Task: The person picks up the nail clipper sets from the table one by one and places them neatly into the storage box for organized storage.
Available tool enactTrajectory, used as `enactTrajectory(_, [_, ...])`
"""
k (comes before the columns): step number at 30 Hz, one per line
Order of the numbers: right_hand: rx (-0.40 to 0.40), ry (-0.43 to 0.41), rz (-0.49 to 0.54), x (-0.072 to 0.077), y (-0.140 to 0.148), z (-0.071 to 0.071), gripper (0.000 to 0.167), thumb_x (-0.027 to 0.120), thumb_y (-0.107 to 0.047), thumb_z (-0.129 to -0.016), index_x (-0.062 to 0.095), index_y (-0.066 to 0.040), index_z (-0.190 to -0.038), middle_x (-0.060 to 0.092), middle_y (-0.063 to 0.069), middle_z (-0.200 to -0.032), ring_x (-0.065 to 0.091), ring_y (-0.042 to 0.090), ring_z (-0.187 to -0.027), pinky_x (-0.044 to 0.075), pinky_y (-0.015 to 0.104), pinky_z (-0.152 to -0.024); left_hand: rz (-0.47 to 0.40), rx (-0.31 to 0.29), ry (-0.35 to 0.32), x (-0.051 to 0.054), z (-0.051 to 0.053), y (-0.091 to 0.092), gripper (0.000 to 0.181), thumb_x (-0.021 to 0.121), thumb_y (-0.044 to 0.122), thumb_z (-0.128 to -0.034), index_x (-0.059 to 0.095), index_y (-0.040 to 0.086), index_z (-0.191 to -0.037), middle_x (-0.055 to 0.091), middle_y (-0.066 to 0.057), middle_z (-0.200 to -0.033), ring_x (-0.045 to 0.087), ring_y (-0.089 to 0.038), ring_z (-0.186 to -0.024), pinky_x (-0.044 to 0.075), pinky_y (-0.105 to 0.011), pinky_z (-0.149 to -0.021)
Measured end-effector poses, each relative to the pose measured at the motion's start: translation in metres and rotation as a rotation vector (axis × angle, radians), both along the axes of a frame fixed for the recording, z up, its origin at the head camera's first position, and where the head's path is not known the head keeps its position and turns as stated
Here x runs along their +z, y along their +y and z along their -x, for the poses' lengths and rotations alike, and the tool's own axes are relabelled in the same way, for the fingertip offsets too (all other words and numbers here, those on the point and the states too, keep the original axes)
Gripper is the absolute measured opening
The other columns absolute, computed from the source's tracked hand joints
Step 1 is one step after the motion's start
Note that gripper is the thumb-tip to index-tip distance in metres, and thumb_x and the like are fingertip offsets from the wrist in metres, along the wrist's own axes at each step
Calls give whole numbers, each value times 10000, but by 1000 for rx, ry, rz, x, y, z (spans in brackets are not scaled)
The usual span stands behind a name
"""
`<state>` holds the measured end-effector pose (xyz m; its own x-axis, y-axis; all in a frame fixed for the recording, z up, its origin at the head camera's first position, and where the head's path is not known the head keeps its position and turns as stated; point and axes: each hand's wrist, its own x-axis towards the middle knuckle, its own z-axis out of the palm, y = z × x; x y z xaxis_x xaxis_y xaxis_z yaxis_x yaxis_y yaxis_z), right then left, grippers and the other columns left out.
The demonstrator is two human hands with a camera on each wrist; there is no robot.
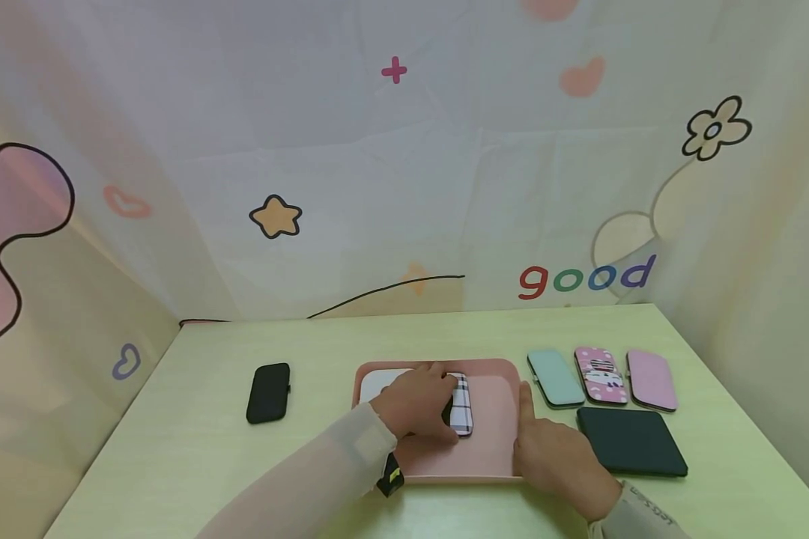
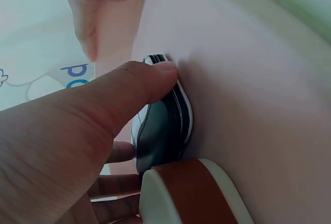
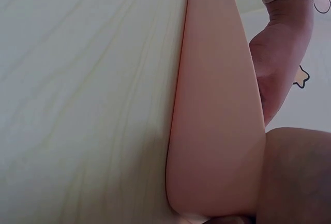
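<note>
A shallow pink tray [image 1: 495,449] rests on the table in the head view. Inside it, my left hand [image 1: 418,400] grips a black-and-white plaid case [image 1: 463,415]. The left wrist view shows my thumb on that case's zipped-looking edge and its dark side [image 2: 158,131]; other fingers are on the far side. A white item [image 1: 376,380] lies left of the hand, partly covered by it. Close in the left wrist view is a cream-and-brown rounded object [image 2: 194,193]. My right hand [image 1: 559,457] holds the tray's right wall, index finger stretched along it.
Right of the tray are a mint case [image 1: 556,379], a pink patterned case [image 1: 601,376], a plain pink case [image 1: 651,380] and a larger black flat case [image 1: 631,442]. A small black case [image 1: 268,393] lies to the left. A printed curtain [image 1: 350,150] stands behind the table.
</note>
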<state>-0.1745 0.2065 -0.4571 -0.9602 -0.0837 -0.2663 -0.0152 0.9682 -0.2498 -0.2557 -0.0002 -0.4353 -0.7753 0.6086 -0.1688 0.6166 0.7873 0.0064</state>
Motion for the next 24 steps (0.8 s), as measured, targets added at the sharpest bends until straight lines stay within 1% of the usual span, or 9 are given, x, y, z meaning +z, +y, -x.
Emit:
enactTrajectory(2, [-3,-4,-1,0,0,0,853,489,-221,-982,-68,17,-1583,518,38,-630,472,195,-514,348,338,-485,3,-1,4,0,0,0,751,760,614,-775,575,168,-1349,506,-25,-1404,523,-185,-1212,533,-317,-883])
enactTrajectory(6, [7,-3,-9,0,0,1,866,497,-231,-982,-78,14,-1582,518,35,-643,483,204,-537,365,356,-513,-3,-6,-2,1,0,-1,763,764,602,-779,566,157,-1366,501,-33,-1420,519,-184,-1229,515,-313,-937])
enactTrajectory(9, [15,1,-12,0,0,1,861,492,-232,-984,-76,15,-1583,513,36,-657,486,209,-549,370,364,-521,-11,0,-11,3,0,-1,765,772,591,-777,564,154,-1370,493,-32,-1437,513,-181,-1246,502,-313,-969])
enactTrajectory(11, [17,3,-9,-1,0,1,851,482,-224,-983,-72,18,-1582,513,38,-657,483,210,-540,370,362,-509,-16,8,-15,3,-1,-2,760,775,589,-774,567,156,-1363,491,-28,-1441,514,-178,-1244,502,-313,-967])
enactTrajectory(13, [19,4,-12,-1,-1,1,855,483,-225,-983,-77,18,-1582,515,35,-652,483,207,-540,369,361,-509,-17,14,-17,3,-1,-3,764,776,592,-773,567,159,-1366,488,-29,-1446,518,-177,-1237,510,-316,-951])
enactTrajectory(19, [26,10,-25,-2,-1,2,885,508,-240,-976,-86,18,-1579,516,25,-642,497,202,-557,383,369,-528,-13,42,-23,2,-2,-3,798,773,612,-768,550,173,-1396,460,-24,-1476,519,-173,-1203,547,-345,-822])
enactTrajectory(24, [27,8,-20,0,0,2,884,507,-231,-975,-87,25,-1577,516,26,-634,499,200,-553,380,366,-523,-21,26,-1,0,-1,-5,768,762,622,-773,568,179,-1370,473,-27,-1466,521,-171,-1192,542,-324,-817])
